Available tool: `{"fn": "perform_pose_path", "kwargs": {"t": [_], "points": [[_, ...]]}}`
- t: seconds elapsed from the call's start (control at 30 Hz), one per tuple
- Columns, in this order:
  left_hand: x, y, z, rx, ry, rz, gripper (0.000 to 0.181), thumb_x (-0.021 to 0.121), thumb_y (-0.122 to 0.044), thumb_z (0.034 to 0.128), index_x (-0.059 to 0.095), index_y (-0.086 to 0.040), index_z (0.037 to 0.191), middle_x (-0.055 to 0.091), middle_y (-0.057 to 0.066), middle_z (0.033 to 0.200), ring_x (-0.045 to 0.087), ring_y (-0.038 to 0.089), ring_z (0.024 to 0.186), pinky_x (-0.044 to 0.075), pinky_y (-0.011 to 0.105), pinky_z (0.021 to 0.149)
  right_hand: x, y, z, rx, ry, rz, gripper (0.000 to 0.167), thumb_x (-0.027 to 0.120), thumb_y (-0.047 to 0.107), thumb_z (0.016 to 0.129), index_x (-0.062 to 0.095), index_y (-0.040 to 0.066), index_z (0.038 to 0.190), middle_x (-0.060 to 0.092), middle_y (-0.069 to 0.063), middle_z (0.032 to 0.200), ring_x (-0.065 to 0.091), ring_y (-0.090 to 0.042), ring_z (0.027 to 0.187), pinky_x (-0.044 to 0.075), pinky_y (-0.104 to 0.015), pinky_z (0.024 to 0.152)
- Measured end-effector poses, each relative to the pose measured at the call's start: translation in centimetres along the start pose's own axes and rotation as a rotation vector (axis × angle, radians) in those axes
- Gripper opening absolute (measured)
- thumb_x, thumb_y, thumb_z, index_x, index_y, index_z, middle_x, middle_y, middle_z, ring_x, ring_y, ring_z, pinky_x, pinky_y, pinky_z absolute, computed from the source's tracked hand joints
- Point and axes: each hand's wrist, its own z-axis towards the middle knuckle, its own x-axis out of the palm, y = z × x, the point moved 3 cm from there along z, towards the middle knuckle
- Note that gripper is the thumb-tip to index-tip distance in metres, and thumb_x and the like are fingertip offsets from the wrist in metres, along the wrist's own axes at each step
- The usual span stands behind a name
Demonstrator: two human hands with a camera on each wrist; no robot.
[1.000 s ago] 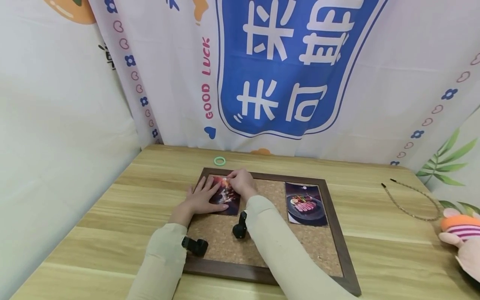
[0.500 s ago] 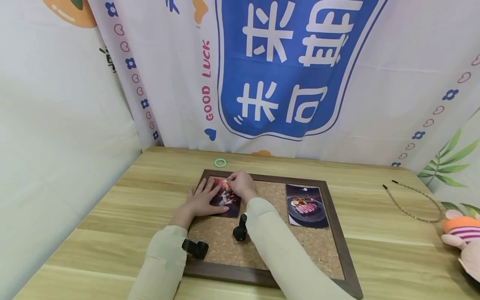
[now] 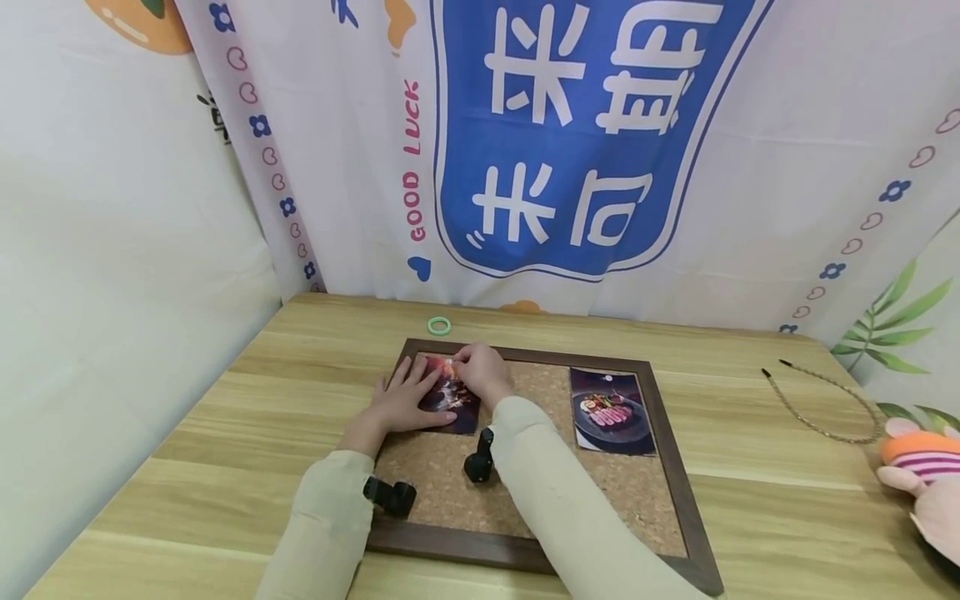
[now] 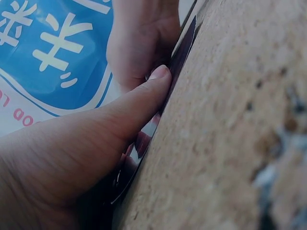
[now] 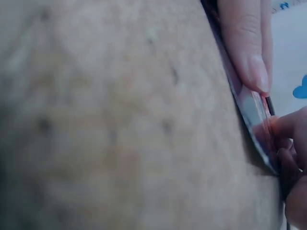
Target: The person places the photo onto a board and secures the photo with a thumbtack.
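Observation:
A framed cork board [image 3: 525,500] lies on the table. On its upper left part is a dark photo card [image 3: 461,421] with red and orange at its top. My left hand [image 3: 401,400] lies over the card's left side with fingers spread, pressing it down. At the card's top edge, the curled fingers of my right hand [image 3: 483,371] pinch a small thing, seemingly a push pin, mostly hidden by the fingers. The right wrist view shows these fingertips [image 5: 288,127] against the glossy card [image 5: 254,120], whose edge lifts slightly off the cork.
A food photo card [image 3: 611,412] with a pale dot near its top lies on the board's upper right. A green ring [image 3: 438,326] sits behind the frame. To the right are a thin braided cord with dark tips [image 3: 821,429] and a plush toy [image 3: 926,475].
Both hands stay at the left card. My right fingers keep their pinch at its top edge with barely any movement. The view shifts slightly.

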Motion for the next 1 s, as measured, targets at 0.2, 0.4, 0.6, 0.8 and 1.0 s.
{"fn": "perform_pose_path", "kwargs": {"t": [0.2,0.4,0.6,0.8,1.0], "points": [[0.0,0.0,0.0,-0.004,-0.003,0.000,0.088,0.049,-0.065,0.0704,0.023,-0.014,0.138,0.006,0.014,0.142,-0.005,0.033,0.127,0.002,0.060,0.091,0.3,-0.7,0.0,-0.031,-0.035,0.084,0.019,0.054,0.028,0.085,0.068,0.020,0.095,0.061,0.004,0.099,0.053,-0.016,0.095,0.041,-0.034,0.078],[-0.1,-0.1,0.0,0.001,-0.007,0.002,0.089,0.050,-0.065,0.0703,0.024,-0.013,0.138,0.007,0.015,0.142,-0.004,0.033,0.127,0.003,0.060,0.091,0.3,-1.0,0.0,-0.029,-0.084,0.148,0.013,0.057,0.026,0.083,0.068,0.021,0.089,0.061,0.005,0.095,0.054,-0.014,0.090,0.041,-0.032,0.074],[-0.4,-0.3,-0.1,0.003,-0.009,0.004,0.088,0.050,-0.064,0.0711,0.024,-0.013,0.137,0.007,0.015,0.142,-0.003,0.034,0.127,0.003,0.060,0.091,0.0,-0.8,0.0,-0.047,-0.093,0.099,0.011,0.058,0.026,0.083,0.068,0.019,0.083,0.061,0.006,0.085,0.054,-0.012,0.078,0.042,-0.030,0.066],[-0.4,-0.3,0.0,0.002,-0.004,0.001,0.087,0.050,-0.063,0.0716,0.024,-0.013,0.138,0.007,0.016,0.142,-0.004,0.034,0.127,0.003,0.061,0.091,-0.1,-0.2,-0.1,-0.059,-0.065,-0.003,0.010,0.057,0.023,0.083,0.065,0.018,0.080,0.059,0.006,0.077,0.052,-0.011,0.066,0.040,-0.028,0.057],[-0.2,-0.1,0.1,0.000,0.003,0.001,0.088,0.049,-0.065,0.0710,0.023,-0.014,0.138,0.007,0.015,0.142,-0.004,0.033,0.127,0.002,0.060,0.091,-0.2,0.1,-0.1,-0.041,-0.028,-0.048,0.011,0.056,0.022,0.084,0.062,0.017,0.076,0.055,0.005,0.071,0.050,-0.012,0.062,0.038,-0.027,0.053]]}}
